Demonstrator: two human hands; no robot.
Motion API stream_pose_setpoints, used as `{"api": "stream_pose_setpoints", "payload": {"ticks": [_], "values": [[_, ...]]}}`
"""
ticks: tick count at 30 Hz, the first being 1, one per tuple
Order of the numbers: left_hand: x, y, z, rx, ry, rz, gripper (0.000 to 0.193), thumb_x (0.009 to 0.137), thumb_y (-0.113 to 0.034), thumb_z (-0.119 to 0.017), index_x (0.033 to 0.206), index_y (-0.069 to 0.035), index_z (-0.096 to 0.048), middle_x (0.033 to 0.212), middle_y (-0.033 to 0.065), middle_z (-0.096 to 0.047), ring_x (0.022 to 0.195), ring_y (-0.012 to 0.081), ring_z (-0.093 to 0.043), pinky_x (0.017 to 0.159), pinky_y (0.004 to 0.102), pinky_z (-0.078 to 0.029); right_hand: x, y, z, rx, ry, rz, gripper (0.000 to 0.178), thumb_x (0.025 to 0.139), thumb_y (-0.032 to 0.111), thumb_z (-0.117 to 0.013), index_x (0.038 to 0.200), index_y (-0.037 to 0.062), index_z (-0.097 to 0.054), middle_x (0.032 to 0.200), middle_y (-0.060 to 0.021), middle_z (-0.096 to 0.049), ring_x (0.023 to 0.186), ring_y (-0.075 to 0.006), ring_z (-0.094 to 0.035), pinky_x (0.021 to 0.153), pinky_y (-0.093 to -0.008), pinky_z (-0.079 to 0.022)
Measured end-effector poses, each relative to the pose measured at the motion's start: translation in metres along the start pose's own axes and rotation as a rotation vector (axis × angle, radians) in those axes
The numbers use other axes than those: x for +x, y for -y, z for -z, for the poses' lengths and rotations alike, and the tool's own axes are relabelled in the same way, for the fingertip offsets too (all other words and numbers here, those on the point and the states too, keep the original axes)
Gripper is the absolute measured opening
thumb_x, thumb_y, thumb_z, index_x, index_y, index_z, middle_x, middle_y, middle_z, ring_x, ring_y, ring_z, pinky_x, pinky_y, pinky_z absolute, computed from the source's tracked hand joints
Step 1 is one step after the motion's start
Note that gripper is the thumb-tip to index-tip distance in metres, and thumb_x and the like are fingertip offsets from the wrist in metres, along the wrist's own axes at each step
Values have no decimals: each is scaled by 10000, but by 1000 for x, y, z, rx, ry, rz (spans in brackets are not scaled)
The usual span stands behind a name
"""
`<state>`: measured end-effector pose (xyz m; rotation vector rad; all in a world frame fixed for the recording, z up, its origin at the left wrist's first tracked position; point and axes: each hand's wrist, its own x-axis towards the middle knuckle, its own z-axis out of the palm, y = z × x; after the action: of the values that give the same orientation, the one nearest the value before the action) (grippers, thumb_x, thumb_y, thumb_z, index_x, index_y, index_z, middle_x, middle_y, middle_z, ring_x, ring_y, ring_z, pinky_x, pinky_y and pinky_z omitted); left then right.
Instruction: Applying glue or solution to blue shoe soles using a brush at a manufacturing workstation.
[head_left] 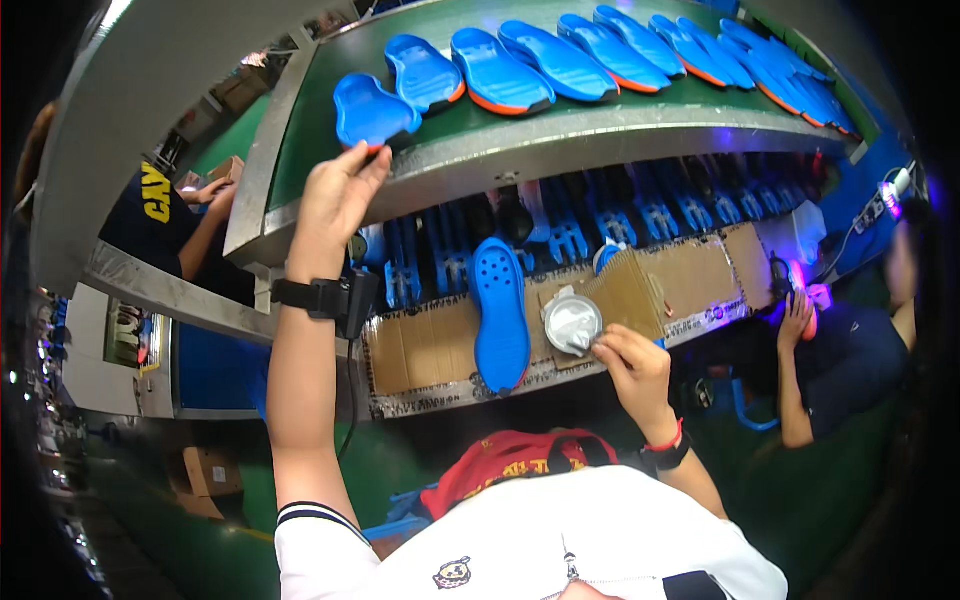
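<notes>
My left hand (pixel 345 190) reaches up to the green belt. Its fingers and thumb pinch the near end of a blue shoe sole (pixel 370 110) with an orange-red edge. On the cardboard-covered ledge in front of me stands a round cup (pixel 573 322) with whitish-silver contents. My right hand (pixel 635 370) is closed at the cup's right rim, on a thin thing dipping in; its kind is too small to tell. Left of the cup, another blue sole (pixel 500 315) with holes at its far end lies on the cardboard, touched by neither hand.
Several blue soles (pixel 500 70) lie in a row along the green belt (pixel 310 130), behind a metal rail (pixel 600 125). Below hang several blue holders (pixel 565 235). One co-worker (pixel 850 350) is at the right, another (pixel 170 220) at the far left. A red cloth item (pixel 520 460) is before me.
</notes>
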<state>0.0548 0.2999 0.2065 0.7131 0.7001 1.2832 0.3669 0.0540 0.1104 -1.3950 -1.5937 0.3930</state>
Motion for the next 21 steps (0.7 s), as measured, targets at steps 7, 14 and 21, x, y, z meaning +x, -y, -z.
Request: {"api": "stream_pose_setpoints", "payload": {"ticks": [7, 14, 21], "values": [[-93, 101, -4, 664, -141, -452, 384, 829, 4, -591, 1176, -8, -427, 1042, 58, -480, 739, 74, -506, 627, 205, -426, -4, -74, -26, -162, 86, -73, 79, 767, 90, -679, 811, 24, -669, 826, -112, -651, 721, -309, -635, 613, -365, -491], [-167, 246, 103, 1177, -8, 326, 508, 721, -145, -787, 1096, 33, -495, 871, 97, -599, 747, 115, -596, 664, 260, -517, -15, -129, -61, -352, 253, -25, 113, 808, 180, -646, 815, 73, -683, 871, -82, -649, 714, -318, -632, 614, -415, -502], [-179, 233, 105, 687, -112, 493, 458, 747, -68, -739, 1146, 7, -528, 940, 63, -624, 854, 161, -647, 678, 271, -538, -21, -143, -73, -416, 349, 14, 114, 808, 191, -648, 833, 84, -678, 876, -77, -644, 727, -306, -633, 619, -413, -506]]}}
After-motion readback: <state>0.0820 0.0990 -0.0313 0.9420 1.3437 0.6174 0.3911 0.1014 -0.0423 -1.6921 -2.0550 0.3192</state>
